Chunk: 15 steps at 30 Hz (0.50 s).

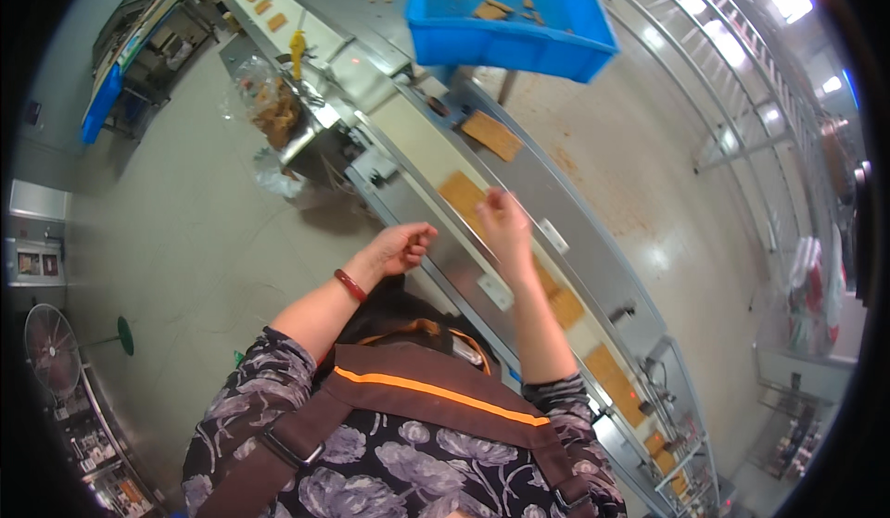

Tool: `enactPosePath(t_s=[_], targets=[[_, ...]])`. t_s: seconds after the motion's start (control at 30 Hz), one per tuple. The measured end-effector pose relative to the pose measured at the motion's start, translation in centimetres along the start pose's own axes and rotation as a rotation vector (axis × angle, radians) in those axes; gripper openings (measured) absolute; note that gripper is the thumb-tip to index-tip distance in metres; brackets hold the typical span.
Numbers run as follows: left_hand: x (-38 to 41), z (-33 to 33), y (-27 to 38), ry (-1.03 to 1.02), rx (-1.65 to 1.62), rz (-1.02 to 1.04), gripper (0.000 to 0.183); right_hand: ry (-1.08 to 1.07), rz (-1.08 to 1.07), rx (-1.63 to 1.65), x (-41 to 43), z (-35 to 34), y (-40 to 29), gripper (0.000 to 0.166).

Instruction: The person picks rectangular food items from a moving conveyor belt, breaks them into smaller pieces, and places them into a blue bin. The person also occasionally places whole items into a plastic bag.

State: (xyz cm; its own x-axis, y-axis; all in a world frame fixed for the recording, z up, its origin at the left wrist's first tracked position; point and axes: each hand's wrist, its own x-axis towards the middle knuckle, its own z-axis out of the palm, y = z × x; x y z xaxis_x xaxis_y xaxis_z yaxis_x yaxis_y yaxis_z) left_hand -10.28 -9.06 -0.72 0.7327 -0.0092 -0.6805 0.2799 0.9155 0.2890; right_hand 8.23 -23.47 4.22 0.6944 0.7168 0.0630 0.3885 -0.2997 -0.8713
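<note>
My left hand [407,247], a red bangle at its wrist, hovers by the near edge of a conveyor with its fingers curled in. Nothing shows in it. My right hand [507,229] is over the pale conveyor belt [410,129], fingers bent above a flat golden-brown food slab [462,195]. Blur hides whether the fingertips touch this slab. Past my right forearm, more brown slabs [612,382] lie along the belt. Another brown slab [492,136] rests on the metal side ledge [591,257] beyond the belt.
A blue plastic crate [511,42] with broken brown pieces stands at the far side. Small brown pieces [277,21] lie on the belt's upper-left stretch. A clear plastic bag [268,101] of brown scraps sits beside the machine. Metal racks [737,73] stand at right, a fan [52,351] at left.
</note>
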Motion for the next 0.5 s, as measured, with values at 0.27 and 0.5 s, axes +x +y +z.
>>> enactPosePath(t_s=[0.27,0.5], targets=[[-11.6,-22.8,33.1,1.179,1.095,1.253,0.021,0.048,-0.233,-0.849,17.0,6.4,5.4,0.066],[-9.0,-14.9,36.6,1.175,1.955,1.452,0.041,-0.114,-0.107,-0.872,17.2,5.3,2.1,0.055]])
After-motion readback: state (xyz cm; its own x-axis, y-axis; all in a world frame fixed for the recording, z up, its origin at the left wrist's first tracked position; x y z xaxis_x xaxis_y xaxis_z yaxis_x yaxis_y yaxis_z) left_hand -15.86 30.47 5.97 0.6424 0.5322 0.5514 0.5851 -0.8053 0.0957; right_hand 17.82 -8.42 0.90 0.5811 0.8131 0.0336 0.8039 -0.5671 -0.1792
